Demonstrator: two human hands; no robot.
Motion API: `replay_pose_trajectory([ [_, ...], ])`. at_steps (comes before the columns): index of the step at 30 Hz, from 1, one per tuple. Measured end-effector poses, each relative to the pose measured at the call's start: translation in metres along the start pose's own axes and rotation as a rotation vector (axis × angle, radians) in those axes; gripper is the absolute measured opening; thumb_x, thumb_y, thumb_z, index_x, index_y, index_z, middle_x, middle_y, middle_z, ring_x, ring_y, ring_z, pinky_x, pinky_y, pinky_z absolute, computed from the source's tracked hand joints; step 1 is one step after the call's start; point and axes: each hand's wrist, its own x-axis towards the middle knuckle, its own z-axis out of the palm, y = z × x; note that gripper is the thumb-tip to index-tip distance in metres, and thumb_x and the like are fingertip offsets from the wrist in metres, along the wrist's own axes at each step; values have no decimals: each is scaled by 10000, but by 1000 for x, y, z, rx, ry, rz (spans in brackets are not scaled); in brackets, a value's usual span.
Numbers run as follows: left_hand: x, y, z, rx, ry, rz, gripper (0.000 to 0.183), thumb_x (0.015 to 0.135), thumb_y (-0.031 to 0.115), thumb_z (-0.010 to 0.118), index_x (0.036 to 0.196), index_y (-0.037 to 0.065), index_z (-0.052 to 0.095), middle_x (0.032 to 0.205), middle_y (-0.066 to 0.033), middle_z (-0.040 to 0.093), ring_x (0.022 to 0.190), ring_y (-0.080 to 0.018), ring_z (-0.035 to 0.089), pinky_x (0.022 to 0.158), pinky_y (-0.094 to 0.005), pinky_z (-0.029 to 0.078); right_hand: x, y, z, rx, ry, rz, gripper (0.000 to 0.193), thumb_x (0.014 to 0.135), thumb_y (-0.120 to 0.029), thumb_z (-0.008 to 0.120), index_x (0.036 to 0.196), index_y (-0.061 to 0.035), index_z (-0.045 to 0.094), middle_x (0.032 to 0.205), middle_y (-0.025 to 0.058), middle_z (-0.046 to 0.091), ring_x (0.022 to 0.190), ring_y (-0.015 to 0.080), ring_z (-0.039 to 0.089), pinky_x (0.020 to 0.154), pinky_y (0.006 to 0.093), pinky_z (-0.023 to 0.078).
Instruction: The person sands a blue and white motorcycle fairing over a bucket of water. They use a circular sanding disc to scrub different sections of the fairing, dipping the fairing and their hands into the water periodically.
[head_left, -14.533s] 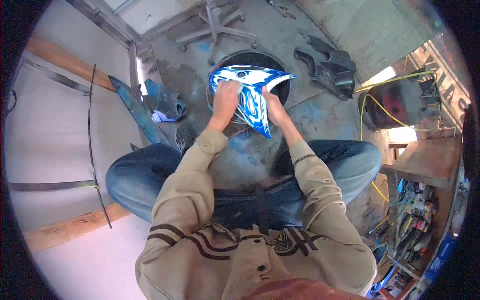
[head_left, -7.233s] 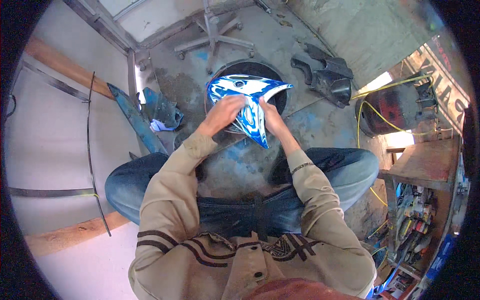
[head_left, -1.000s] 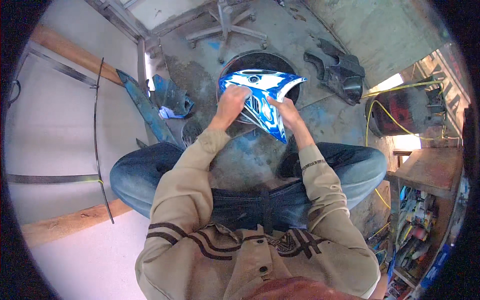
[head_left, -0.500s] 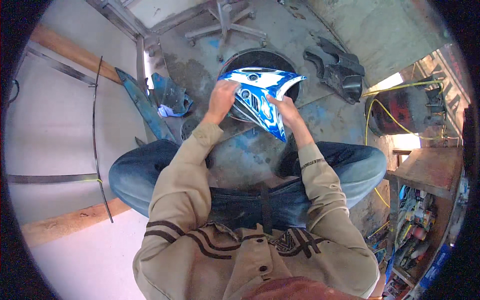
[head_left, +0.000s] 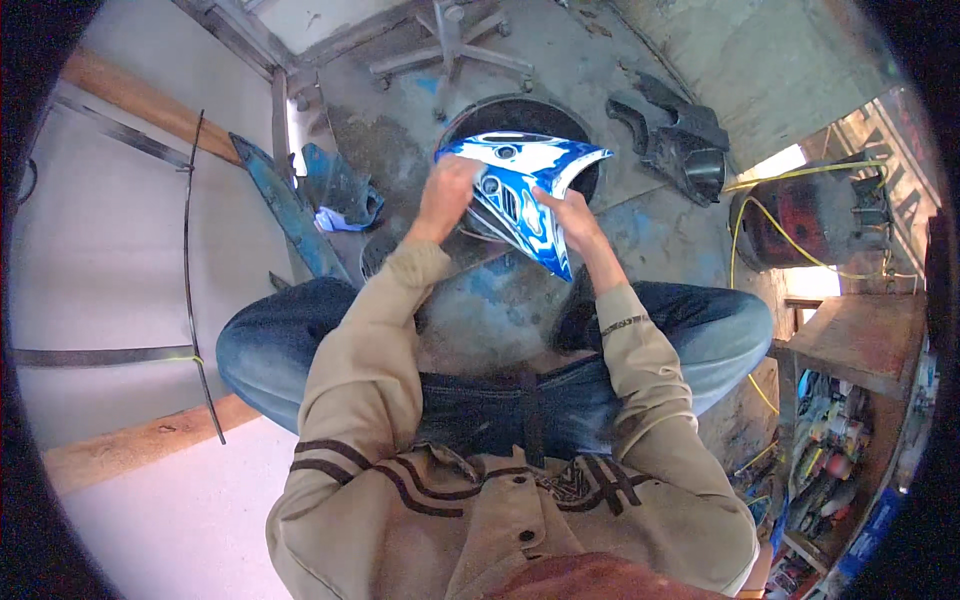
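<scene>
A blue and white plastic fairing panel (head_left: 530, 190), pointed at its lower end, hangs tilted over a round black basin (head_left: 515, 115). Round holes and a slotted vent show in its face. My right hand (head_left: 574, 218) grips the right edge, thumb on the face and the other fingers hidden beneath. At the left edge, next to the round hole, my left hand (head_left: 446, 198) is closed, its fingertips curled against the panel and slightly blurred. Whatever those fingers pinch cannot be made out.
Black plastic parts (head_left: 672, 140) lie on the stained floor to the right. Beyond them stands a dark drum (head_left: 800, 225) with a yellow hose. Blue-stained panels (head_left: 285, 205) lean by the left wall. A wheeled chair base (head_left: 452, 52) stands at the back; a cluttered wooden shelf (head_left: 850, 340) at right.
My left hand has shifted slightly down and left along the panel's edge. The panel's lower tip has risen a little; my right hand keeps its grip.
</scene>
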Motion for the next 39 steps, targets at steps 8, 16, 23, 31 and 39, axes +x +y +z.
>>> replay_pose_trajectory([
  [8, 4, -8, -4, 26, -42, -21, 257, 830, -5, 600, 1047, 29, 734, 1048, -143, 746, 1021, -351, 682, 937, -461, 538, 0, 5, 1, 33, -6, -36, 437, 988, -191, 760, 1311, 79, 638, 1200, 115, 732, 1009, 171, 706, 877, 354, 581],
  [16, 1, -17, -5, 25, -82, -20, 317, 798, -36, 615, 1085, 30, 733, 1062, -156, 746, 1033, -368, 680, 976, -465, 535, -2, -2, 3, 13, 5, -15, 414, 1000, -186, 743, 1299, 81, 640, 1176, 115, 742, 968, 182, 722, 856, 352, 590],
  [23, -2, -14, -3, 23, -38, -37, 317, 785, -41, 627, 1074, 26, 740, 1061, -152, 746, 1037, -359, 678, 955, -454, 536, -2, 3, 0, 32, -4, -14, 416, 999, -190, 748, 1294, 86, 645, 1173, 118, 743, 967, 181, 722, 852, 346, 592],
  [31, 3, -14, -4, 25, -37, -98, 314, 807, -39, 619, 1088, 31, 741, 1087, -175, 741, 1057, -384, 676, 955, -461, 540, 0, 5, -2, 17, 5, -17, 421, 999, -186, 747, 1305, 83, 643, 1182, 113, 743, 969, 174, 721, 849, 339, 589],
  [39, -4, -25, -13, -17, -79, -114, 384, 793, -32, 621, 1149, 41, 746, 1138, -176, 741, 1109, -367, 676, 985, -466, 545, 0, 2, -3, -14, 7, -13, 445, 1004, -217, 744, 1311, 86, 633, 1156, 106, 747, 970, 176, 720, 877, 347, 581],
])
